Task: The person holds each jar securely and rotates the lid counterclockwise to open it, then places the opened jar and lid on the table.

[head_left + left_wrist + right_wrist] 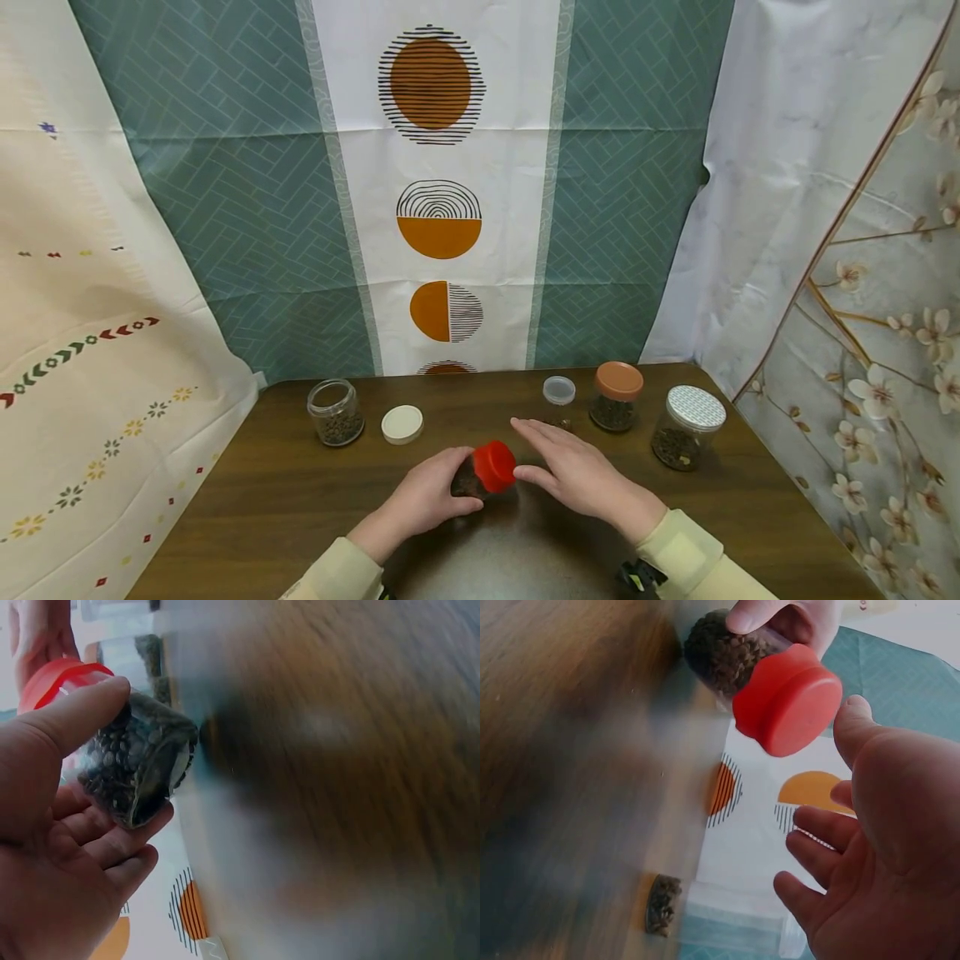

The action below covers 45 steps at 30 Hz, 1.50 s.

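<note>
Head view: left hand point(435, 490) grips slanted jar point(467, 481), lid point(496, 466) toward empty, outstretched right hand point(573, 471)

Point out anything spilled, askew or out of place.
The clear jar at back left stands uncapped, the only one so, a white lid lying beside it. The red-lidded jar tilts, but the left hand holds it. No spill shows.

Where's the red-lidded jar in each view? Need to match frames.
Head: red-lidded jar centred left to right, below mid-height, in the left hand.
Left wrist: upper left, red lid towards the top-left corner.
Right wrist: upper middle, lid to the lower right of the jar's body.
Shared landmark: white cloth panel with orange printed shapes.
</note>
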Each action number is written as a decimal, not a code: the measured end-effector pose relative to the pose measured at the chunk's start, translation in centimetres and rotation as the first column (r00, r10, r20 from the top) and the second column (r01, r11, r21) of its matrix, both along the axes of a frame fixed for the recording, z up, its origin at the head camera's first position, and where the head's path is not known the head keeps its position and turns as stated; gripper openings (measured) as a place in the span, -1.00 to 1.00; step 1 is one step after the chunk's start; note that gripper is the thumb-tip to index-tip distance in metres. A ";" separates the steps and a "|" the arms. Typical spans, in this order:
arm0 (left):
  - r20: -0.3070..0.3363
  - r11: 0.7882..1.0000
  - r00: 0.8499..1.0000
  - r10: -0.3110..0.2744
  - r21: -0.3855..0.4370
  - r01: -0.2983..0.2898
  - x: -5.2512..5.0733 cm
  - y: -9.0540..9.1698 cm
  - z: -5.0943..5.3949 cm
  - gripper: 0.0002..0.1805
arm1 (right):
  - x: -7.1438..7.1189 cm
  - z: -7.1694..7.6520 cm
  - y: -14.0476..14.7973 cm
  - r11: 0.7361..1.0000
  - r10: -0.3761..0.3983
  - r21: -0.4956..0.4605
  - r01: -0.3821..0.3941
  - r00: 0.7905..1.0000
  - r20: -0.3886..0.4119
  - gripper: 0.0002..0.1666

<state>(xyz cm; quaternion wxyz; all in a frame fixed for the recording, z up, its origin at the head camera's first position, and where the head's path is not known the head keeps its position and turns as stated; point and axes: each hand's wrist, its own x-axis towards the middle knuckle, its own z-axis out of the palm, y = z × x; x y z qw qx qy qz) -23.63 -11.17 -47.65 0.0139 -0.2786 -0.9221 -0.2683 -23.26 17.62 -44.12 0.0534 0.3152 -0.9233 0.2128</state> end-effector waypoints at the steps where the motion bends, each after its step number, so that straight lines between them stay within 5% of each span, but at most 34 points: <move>1: -0.005 1.000 1.000 0.004 -0.011 -0.004 0.1 0.1 0.0 -0.24 | 0.0 0.1 -0.1 1.000 -0.005 -0.003 0.005 1.000 0.016 -0.10; 12: -0.051 0.998 0.999 0.004 -0.069 -0.007 0.6 0.8 0.1 -0.25 | -0.4 0.3 -1.6 0.999 -0.033 -0.006 0.033 0.996 0.084 -0.19; 45: -0.089 0.996 0.995 0.055 -0.064 -0.061 1.3 1.1 -0.2 -0.26 | -0.3 -0.2 -3.4 0.998 -0.018 -0.054 0.028 0.986 0.166 -0.27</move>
